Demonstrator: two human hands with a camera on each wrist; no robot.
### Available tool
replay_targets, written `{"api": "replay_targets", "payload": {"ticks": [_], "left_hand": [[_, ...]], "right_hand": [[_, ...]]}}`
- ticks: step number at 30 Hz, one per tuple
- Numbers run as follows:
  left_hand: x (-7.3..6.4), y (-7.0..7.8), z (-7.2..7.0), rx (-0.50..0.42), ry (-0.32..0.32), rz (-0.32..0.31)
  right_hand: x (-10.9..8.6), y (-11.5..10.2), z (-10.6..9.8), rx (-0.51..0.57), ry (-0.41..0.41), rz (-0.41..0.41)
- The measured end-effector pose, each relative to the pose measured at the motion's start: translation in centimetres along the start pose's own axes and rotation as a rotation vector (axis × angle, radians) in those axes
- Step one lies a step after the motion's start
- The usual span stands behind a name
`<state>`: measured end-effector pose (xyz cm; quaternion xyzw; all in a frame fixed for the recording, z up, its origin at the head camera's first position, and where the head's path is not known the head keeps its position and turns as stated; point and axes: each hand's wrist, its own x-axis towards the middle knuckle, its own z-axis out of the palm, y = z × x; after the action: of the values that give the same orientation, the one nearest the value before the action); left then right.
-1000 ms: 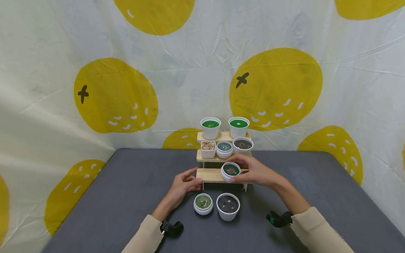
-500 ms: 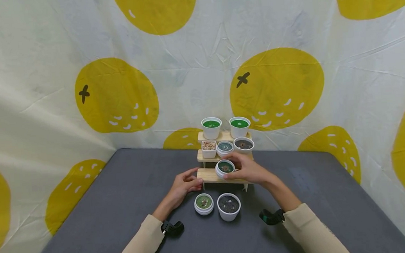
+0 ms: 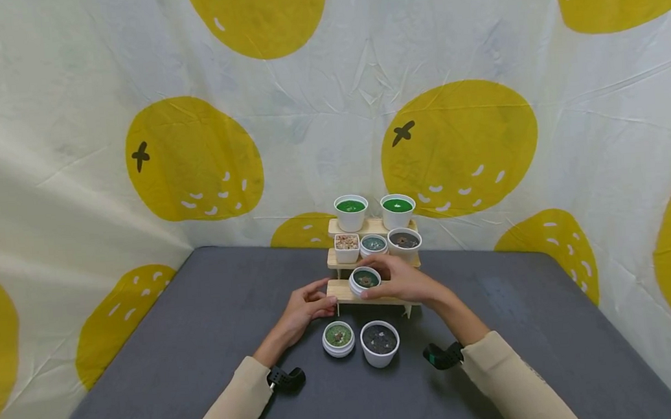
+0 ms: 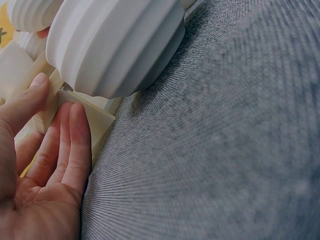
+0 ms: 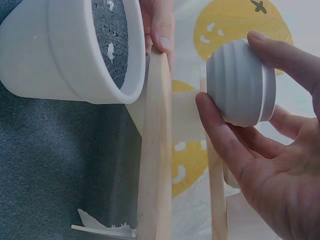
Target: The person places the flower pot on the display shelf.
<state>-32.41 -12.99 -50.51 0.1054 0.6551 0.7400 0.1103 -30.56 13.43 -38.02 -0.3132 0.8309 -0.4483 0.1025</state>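
My right hand (image 3: 401, 279) holds a small white ribbed pot (image 3: 366, 277) with a dark green filling, thumb and fingers around its sides. In the right wrist view this pot (image 5: 237, 82) hangs a little above the lowest board (image 5: 156, 150) of a three-step wooden stand (image 3: 338, 290). My left hand (image 3: 300, 310) grips the left end of that board; the left wrist view has the thumb (image 4: 37, 90) on top and the fingers (image 4: 75, 125) against the leg below. In front of the stand are a white ribbed pot (image 3: 338, 338) with green filling and a larger white pot (image 3: 379, 344) with dark filling.
The middle step bears a square pot of pebbles (image 3: 346, 247), a small blue-grey pot (image 3: 374, 244) and a brown-filled pot (image 3: 405, 242). Two green-filled pots (image 3: 351, 212) stand on top. A curtain with yellow fruit shapes (image 3: 460, 149) hangs behind the grey table (image 3: 246, 274).
My right hand has moved left with the dark green pot, from the right part of the lowest step toward its middle. The left hand stays on the board's end.
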Motion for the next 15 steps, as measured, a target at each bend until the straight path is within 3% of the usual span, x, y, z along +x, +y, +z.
{"api": "replay_targets", "payload": {"ticks": [15], "left_hand": [[-0.11,0.05,0.09,-0.009,0.005,0.011]], "right_hand": [[0.82,-0.75,-0.01,-0.005,-0.023,0.083]]}}
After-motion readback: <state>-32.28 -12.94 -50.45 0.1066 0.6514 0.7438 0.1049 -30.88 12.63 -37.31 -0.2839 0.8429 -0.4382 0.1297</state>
